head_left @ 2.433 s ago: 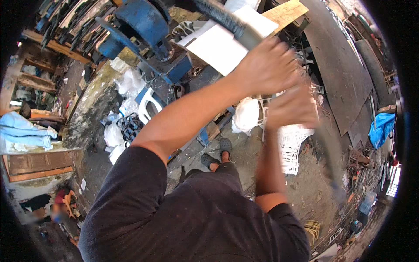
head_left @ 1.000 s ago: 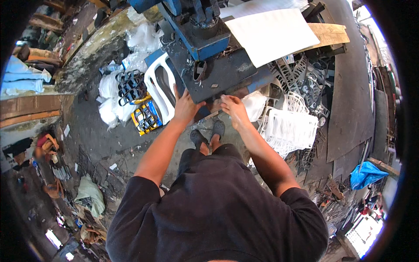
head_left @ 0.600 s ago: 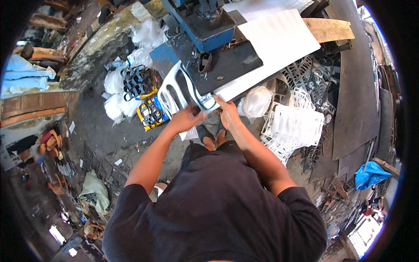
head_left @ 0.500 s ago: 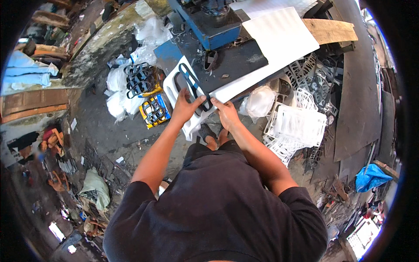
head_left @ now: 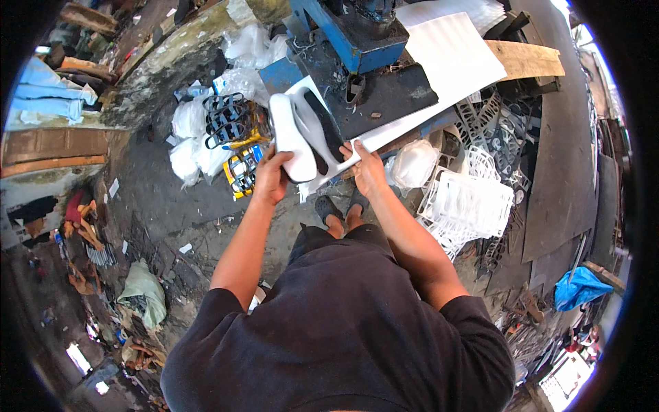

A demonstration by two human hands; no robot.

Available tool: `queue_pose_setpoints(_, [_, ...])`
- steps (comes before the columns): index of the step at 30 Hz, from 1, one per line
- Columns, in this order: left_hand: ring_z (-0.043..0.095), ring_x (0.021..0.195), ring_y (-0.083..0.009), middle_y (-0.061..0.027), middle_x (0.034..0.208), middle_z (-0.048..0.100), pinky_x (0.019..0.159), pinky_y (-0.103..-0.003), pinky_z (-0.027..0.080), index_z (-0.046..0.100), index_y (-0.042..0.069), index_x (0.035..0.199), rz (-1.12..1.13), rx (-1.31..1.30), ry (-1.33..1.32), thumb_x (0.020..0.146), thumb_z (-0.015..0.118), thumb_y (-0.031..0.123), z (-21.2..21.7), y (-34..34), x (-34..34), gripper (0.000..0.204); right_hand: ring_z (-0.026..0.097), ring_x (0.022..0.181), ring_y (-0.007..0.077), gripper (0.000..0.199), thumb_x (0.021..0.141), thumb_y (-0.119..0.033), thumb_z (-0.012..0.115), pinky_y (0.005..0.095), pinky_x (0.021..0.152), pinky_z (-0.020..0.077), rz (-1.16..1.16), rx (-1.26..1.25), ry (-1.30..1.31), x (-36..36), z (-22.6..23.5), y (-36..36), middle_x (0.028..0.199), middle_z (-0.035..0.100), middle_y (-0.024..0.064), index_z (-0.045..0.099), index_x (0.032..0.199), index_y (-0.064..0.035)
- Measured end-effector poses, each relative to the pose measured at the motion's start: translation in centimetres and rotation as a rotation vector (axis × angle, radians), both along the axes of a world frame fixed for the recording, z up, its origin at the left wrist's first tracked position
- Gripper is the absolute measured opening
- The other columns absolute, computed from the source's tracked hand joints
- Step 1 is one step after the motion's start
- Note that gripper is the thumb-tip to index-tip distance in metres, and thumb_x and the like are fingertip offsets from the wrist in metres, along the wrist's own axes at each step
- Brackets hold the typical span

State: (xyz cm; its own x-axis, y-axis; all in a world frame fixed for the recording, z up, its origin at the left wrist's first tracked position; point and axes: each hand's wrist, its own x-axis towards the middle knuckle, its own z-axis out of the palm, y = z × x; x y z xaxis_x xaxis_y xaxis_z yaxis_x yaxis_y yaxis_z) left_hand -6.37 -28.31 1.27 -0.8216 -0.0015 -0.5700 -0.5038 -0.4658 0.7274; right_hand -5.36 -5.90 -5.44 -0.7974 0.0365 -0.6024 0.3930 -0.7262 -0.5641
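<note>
Head view: the left hand [head_left: 271, 177] is clamped on the near left edge of one white sole-shaped piece [head_left: 288, 130], centre of the frame. Apart from it, the right hand [head_left: 371, 173] pinches the edge of one white cut-out sheet [head_left: 332, 165] beside that piece; whether this joins the white strip along the bench edge, I cannot tell. Holding the two well likely means a light grip near the edge, neither bending the piece nor tugging the thin borders. Just above lies one black bench top [head_left: 395, 101], with one blue press [head_left: 357, 49] at upper centre. Upper right: one plain white sheet [head_left: 456, 58] and one brown board [head_left: 528, 60]. Right of centre sit one white bundle [head_left: 415, 163] and a stack of white cut-out sheets [head_left: 473, 199], too overlapped to count. Below the hands are two dark clogs [head_left: 328, 210].
</note>
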Motion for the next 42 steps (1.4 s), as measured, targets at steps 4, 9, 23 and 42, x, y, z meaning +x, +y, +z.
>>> queue_pose_setpoints(4, [0.063, 0.106, -0.0232, -0.0132, 0.118, 0.062, 0.091, -0.035, 0.053, 0.049, -0.002, 0.133, 0.034, 0.052, 0.186, 0.079, 0.058, -0.001, 3.5, -1.5, 1.5, 0.055, 0.061, 0.116, 0.0304, 0.045, 0.094, -0.029, 0.067, 0.039, 0.094, 0.0479, 0.194, 0.142, -0.177, -0.7, 0.9, 1.9, 0.119, 0.062, 0.0178, 0.051, 0.122, 0.0032])
queue_pose_setpoints(9, [0.057, 0.104, -0.0228, -0.0131, 0.118, 0.056, 0.086, -0.032, 0.048, 0.046, 0.0, 0.133, -0.158, -0.702, 0.672, 0.082, 0.063, 0.0, 3.9, -0.3, 3.5, 0.054, 0.065, 0.093, 0.0238, 0.081, 0.085, -0.041, 0.077, 0.0356, 0.079, 0.0537, 0.157, 0.821, 0.103, 1.7, 8.2, 0.6, 0.115, 0.059, 0.0182, 0.036, 0.137, 0.0067])
queue_pose_setpoints(23, [0.057, 0.113, -0.0414, -0.0241, 0.12, 0.059, 0.1, -0.052, 0.042, 0.034, 0.003, 0.143, -0.649, -0.881, 1.069, 0.07, 0.082, 0.016, 4.1, 10.5, 4.4, 0.089, 0.067, 0.091, 0.0415, 0.043, 0.091, -0.014, 0.059, 0.0449, 0.082, 0.0508, 0.231, 1.288, 0.245, 6.2, 17.4, 1.9, 0.1, 0.067, 0.0265, 0.048, 0.131, -0.0033])
queue_pose_setpoints(42, [0.052, 0.126, -0.0382, -0.0159, 0.14, 0.053, 0.108, -0.054, 0.038, 0.038, 0.004, 0.14, -0.846, -0.908, 0.955, 0.075, 0.085, 0.03, -7.7, 23.8, 8.7, 0.085, 0.066, 0.095, 0.0335, 0.041, 0.091, -0.011, 0.064, 0.0407, 0.083, 0.0531, 0.358, 0.994, -0.176, 10.7, -6.7, 24.9, 0.107, 0.063, 0.0237, 0.048, 0.128, -0.0045])
